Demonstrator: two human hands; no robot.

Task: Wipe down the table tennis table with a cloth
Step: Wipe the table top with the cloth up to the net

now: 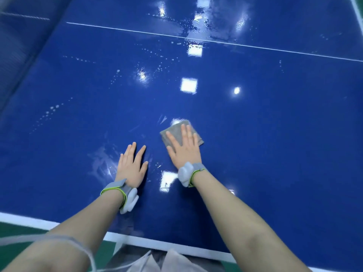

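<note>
Right hand (184,150) flat on grey cloth (176,131) — left hand (131,165) flat on table (275,134)

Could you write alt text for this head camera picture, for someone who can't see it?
A person's right hand presses a grey cloth flat on a wet blue table tennis table, while the left hand rests open on the surface beside it. Both wrists wear bands.

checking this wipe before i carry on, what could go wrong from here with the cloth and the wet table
1. The right hand presses the small grey cloth with flat fingers, not gripping it, so the cloth may slide out or bunch up on the slick table.
2. Droplets lie scattered far to the left and near the white line; short strokes may miss them.
3. The left hand rests on the bare surface beside a smear and may leave prints.
</note>
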